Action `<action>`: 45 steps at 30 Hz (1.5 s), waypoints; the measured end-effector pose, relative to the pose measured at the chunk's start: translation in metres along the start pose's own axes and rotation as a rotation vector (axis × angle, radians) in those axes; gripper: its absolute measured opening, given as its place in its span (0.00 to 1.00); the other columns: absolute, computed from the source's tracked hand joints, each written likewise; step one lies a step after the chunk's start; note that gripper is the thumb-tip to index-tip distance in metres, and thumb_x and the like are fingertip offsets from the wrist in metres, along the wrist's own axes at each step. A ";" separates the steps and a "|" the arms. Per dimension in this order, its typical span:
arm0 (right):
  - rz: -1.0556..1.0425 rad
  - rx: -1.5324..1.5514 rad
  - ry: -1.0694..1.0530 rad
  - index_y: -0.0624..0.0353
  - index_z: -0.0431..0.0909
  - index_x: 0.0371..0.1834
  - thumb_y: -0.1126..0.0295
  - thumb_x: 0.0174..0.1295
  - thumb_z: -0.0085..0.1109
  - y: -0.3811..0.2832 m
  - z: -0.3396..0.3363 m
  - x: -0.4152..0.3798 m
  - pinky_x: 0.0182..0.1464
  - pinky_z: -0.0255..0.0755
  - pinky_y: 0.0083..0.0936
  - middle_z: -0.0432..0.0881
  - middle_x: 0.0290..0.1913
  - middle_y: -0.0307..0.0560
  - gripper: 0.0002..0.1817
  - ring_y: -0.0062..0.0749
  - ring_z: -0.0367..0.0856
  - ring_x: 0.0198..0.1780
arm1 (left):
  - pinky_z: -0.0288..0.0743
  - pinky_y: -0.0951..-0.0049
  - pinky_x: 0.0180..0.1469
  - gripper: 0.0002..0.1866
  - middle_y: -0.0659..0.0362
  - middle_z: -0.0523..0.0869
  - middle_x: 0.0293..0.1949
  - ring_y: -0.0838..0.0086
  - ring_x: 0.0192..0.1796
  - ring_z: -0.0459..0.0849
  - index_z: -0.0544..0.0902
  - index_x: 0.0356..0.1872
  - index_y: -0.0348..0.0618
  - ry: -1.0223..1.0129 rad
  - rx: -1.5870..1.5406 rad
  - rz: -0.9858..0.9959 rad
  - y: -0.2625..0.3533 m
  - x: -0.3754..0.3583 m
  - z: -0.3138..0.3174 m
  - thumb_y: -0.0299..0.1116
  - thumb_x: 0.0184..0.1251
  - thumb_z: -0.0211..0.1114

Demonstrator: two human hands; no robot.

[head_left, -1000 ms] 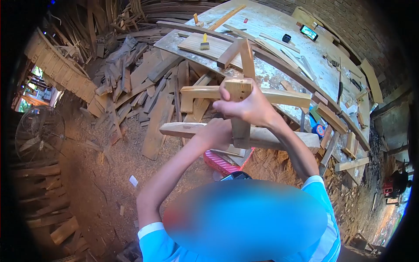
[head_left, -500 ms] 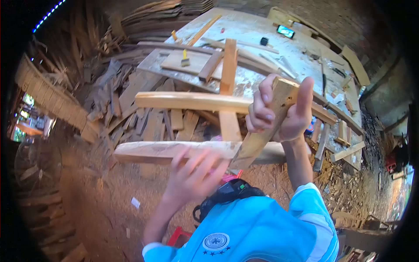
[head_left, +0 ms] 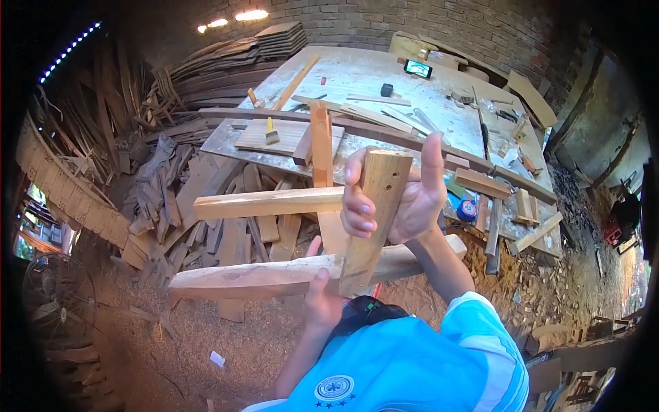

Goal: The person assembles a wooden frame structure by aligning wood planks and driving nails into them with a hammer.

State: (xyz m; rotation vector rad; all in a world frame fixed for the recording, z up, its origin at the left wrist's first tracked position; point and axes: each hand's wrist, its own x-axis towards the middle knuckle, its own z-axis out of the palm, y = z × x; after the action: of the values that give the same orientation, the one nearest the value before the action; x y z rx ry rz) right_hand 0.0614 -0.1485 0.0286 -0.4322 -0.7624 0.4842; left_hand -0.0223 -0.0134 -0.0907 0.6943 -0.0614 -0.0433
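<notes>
My right hand (head_left: pixel 398 196) is wrapped round a short wooden block (head_left: pixel 376 216) with small dark holes near its top, its thumb pointing up. The block's lower end overlaps a long, rough-edged beam (head_left: pixel 240 278) in the view. At that beam, my left hand (head_left: pixel 322 299) has its thumb up and another fingertip showing behind the wood; the rest of its fingers are hidden. Farther off, a squared crosspiece (head_left: pixel 268 204) meets an upright wooden post (head_left: pixel 321 144).
Behind the frame is a work table (head_left: pixel 357 65) bearing wood strips, a yellow-handled brush (head_left: pixel 271 130) and a phone (head_left: pixel 417 69). A blue tape measure (head_left: pixel 467 210) lies at right. Scrap wood is heaped at left, and sawdust covers the floor.
The view has tilted up. My right hand still holds the block, now more upright. My left hand, earlier blurred with spread fingers over the near beam, has moved right, closer to the block's lower end.
</notes>
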 end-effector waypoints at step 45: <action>0.024 -0.956 0.584 0.64 0.77 0.25 0.52 0.49 0.67 -0.190 -0.169 0.079 0.20 0.62 0.18 0.73 0.19 0.38 0.22 0.17 0.68 0.19 | 0.78 0.73 0.42 0.18 0.54 0.82 0.42 0.72 0.41 0.82 0.74 0.52 0.41 -0.144 0.993 -0.666 0.028 0.284 -0.069 0.41 0.67 0.53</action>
State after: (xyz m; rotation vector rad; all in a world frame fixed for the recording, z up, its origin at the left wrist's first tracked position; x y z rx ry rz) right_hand 0.2843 -0.2903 0.0634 -1.4035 -0.3705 -0.0362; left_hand 0.2664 0.0347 -0.1135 1.6814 0.0192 -0.7421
